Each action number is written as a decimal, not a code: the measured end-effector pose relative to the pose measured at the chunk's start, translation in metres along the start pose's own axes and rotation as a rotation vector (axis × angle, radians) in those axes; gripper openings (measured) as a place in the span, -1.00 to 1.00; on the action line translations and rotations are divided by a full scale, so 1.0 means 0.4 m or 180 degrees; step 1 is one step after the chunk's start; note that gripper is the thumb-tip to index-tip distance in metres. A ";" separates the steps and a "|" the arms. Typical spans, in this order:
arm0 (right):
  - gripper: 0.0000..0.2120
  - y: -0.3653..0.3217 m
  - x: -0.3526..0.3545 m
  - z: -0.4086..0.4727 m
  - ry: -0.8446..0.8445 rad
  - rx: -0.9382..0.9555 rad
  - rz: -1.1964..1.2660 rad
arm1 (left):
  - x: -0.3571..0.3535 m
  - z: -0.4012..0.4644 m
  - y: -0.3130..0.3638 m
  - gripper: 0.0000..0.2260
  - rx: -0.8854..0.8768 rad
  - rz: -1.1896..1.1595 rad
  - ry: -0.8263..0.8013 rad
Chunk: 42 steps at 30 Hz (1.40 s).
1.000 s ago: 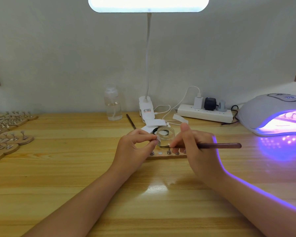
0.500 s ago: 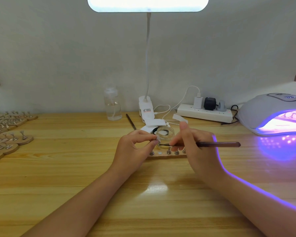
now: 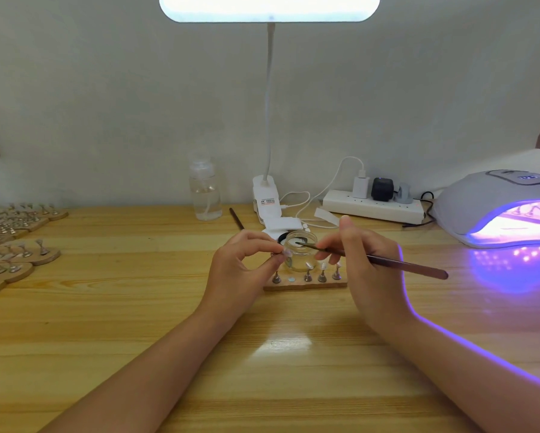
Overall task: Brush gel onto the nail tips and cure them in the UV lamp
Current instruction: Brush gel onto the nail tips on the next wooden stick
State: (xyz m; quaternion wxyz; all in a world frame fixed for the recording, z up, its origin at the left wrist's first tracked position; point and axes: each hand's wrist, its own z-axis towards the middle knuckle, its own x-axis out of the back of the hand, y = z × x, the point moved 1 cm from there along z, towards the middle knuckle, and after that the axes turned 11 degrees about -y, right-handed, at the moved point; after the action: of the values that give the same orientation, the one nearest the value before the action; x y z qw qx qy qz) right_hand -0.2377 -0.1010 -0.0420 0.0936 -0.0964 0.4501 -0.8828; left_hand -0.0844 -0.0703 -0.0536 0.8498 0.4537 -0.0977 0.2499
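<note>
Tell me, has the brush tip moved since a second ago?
Yes. The brush tip has lifted from beside the held nail tip up into the glass jar's mouth.

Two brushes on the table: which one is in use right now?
The long brush gripped by the right hand, its tip in the glass gel jar. The spare brush lies untouched beside the clear bottle.

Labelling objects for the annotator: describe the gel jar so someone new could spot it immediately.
Start at the white clip lamp at the back of the wooden desk, and come toward the camera to the space between the two hands. The gel jar stands there, just behind the wooden strip of nail tip stands. It is the only small, open, clear glass pot, and the brush tip is at its mouth.
</note>
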 end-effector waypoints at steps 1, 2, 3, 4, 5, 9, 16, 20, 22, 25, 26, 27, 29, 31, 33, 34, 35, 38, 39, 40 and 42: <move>-0.62 0.001 0.000 -0.001 -0.0019 -0.0013 -0.0027 | 0.000 0.000 0.000 -0.75 -0.0016 0.0006 0.0020; -0.62 0.003 0.000 -0.002 -0.0052 -0.0014 -0.0072 | 0.001 0.000 0.000 -0.75 -0.0038 0.0006 0.0026; -0.61 0.004 -0.001 -0.003 -0.0093 -0.0003 -0.0128 | 0.001 0.000 0.000 -0.77 -0.0056 -0.0006 0.0016; -0.61 0.004 -0.001 -0.005 -0.0132 0.0025 -0.0189 | 0.001 0.000 0.000 -0.80 -0.0054 -0.0026 -0.0007; -0.61 0.004 -0.002 -0.007 -0.0160 0.0072 -0.0255 | 0.001 0.000 0.000 -0.84 -0.0026 -0.0047 -0.0034; -0.65 0.003 -0.009 -0.010 -0.0309 0.0300 -0.0479 | 0.002 0.000 -0.003 -0.85 0.0084 -0.0062 -0.0036; -0.63 0.002 -0.013 -0.015 -0.0371 0.0395 -0.0413 | 0.002 0.002 -0.008 -0.83 0.0118 0.0006 -0.0031; -0.65 0.004 -0.012 -0.014 -0.0445 0.0302 -0.0573 | 0.002 0.002 -0.007 -0.80 0.0098 0.0030 -0.0020; -0.61 0.004 -0.012 -0.014 -0.0402 0.0214 -0.0409 | 0.002 0.001 -0.006 -0.79 0.0092 0.0053 -0.0017; -0.65 -0.002 -0.012 -0.012 -0.0375 0.0396 -0.0537 | 0.002 0.002 -0.007 -0.79 0.0085 0.0064 -0.0001; -0.65 -0.003 -0.013 -0.012 -0.0417 0.0407 -0.0615 | 0.002 0.002 -0.007 -0.78 0.0084 0.0063 0.0002; -0.64 -0.002 -0.013 -0.012 -0.0450 0.0359 -0.0622 | 0.002 0.002 -0.007 -0.78 0.0085 0.0065 0.0003; -0.62 -0.001 -0.013 -0.014 -0.0431 0.0179 -0.0388 | 0.001 0.001 -0.007 -0.76 0.0091 0.0073 0.0009; -0.58 -0.001 -0.011 -0.012 -0.0350 0.0178 -0.0252 | 0.001 0.001 -0.006 -0.77 0.0101 0.0070 0.0021; -0.64 -0.005 -0.012 -0.009 -0.0357 0.0286 -0.0447 | 0.001 0.002 -0.007 -0.78 0.0099 0.0072 0.0018; -0.66 -0.006 -0.013 -0.008 -0.0410 0.0294 -0.0540 | 0.001 0.002 -0.007 -0.79 0.0099 0.0072 0.0015; -0.67 -0.005 -0.013 -0.009 -0.0452 0.0249 -0.0540 | 0.002 0.001 -0.007 -0.79 0.0102 0.0073 0.0006; -0.60 -0.004 -0.012 -0.011 -0.0411 0.0061 -0.0184 | 0.001 0.001 -0.006 -0.80 0.0116 0.0081 -0.0006; -0.58 -0.003 -0.012 -0.011 -0.0375 0.0108 -0.0164 | 0.001 0.002 -0.006 -0.79 0.0113 0.0077 0.0012; -0.61 -0.003 -0.011 -0.010 -0.0348 0.0186 -0.0256 | 0.001 0.002 -0.006 -0.77 0.0108 0.0073 0.0027; -0.67 -0.009 -0.014 -0.009 -0.0409 0.0281 -0.0549 | 0.001 0.003 -0.007 -0.77 0.0100 0.0069 0.0030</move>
State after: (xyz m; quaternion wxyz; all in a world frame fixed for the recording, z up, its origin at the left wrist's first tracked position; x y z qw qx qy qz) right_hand -0.2334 -0.0949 -0.0417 0.0501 -0.1868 0.3938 -0.8986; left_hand -0.0828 -0.0725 -0.0548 0.8402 0.4648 -0.0947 0.2628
